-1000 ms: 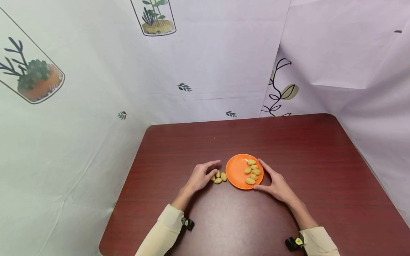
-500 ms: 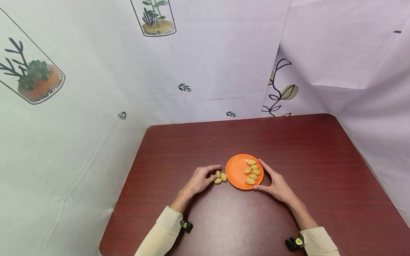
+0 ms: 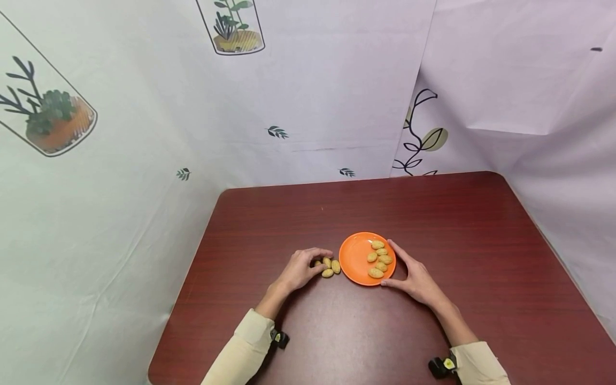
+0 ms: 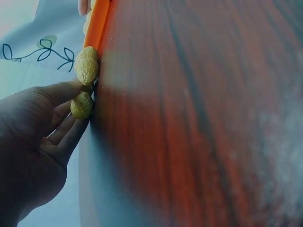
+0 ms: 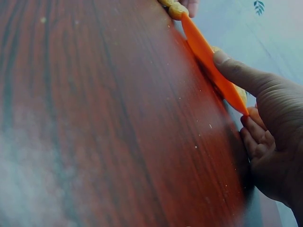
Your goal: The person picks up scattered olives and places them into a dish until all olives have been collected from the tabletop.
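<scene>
Loose peanuts (image 3: 328, 272), four of them, lie just below the centre of the frame, bunched on the dark red desk (image 3: 433, 208) beside the left rim of an orange plate (image 3: 355, 256). The left hand (image 3: 298, 270) is at the cluster, its thumb and fingers apart and gently bent, with some of the nuts in the gap between them. Six more peanuts (image 3: 385, 260) rest on the plate, mostly over its right half. The right hand (image 3: 417, 279), stretched wide, holds the plate by its right side, thumb at the lower rim and fingertips at the upper right. Pale sleeves (image 3: 240, 342) enter from the bottom of the frame, and white printed sheeting (image 3: 308, 80) fills the top and left.
</scene>
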### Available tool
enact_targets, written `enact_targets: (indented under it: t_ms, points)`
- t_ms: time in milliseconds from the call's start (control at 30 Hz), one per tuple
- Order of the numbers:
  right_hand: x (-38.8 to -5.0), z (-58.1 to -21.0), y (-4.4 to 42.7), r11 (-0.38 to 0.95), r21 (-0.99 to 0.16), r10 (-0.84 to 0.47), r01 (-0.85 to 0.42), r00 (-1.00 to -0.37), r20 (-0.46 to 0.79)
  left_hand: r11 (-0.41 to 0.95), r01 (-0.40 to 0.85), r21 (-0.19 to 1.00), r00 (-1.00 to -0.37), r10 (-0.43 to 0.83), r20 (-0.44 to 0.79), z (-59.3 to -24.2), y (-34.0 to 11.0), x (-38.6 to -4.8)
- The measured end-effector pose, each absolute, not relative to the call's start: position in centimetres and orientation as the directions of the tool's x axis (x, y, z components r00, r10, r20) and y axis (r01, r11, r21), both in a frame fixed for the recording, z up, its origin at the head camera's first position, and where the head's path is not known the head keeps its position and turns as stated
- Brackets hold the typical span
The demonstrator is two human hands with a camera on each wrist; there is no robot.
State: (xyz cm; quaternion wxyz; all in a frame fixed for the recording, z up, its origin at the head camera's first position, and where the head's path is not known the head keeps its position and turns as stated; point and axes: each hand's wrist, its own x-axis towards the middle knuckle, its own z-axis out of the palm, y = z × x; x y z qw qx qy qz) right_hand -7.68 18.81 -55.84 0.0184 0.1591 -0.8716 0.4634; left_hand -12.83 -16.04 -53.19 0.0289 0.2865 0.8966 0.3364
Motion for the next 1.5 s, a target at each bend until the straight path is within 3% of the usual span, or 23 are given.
enact_targets:
  t_ms: [700,1133,1500]
  points:
    - [-8.5,-54.6,18.9,0.562,-0.754,-0.340,-0.342,-0.926,0.166,0.557,0.462,0.690,-0.859,0.475,0.191,-51.9,-15.9,-14.9]
    - [-9.8,-54.3,18.8,0.554,-0.755,-0.383,-0.351,-0.913,0.143,0.410,0.433,0.803,-0.860,0.454,0.232,-51.4,-12.8,-17.1]
    - [-10.5,-54.4,18.6,0.537,-0.776,-0.390,-0.330,-0.913,0.118,0.569,0.405,0.715,-0.901,0.381,0.207,-52.2,-8.8,-17.4]
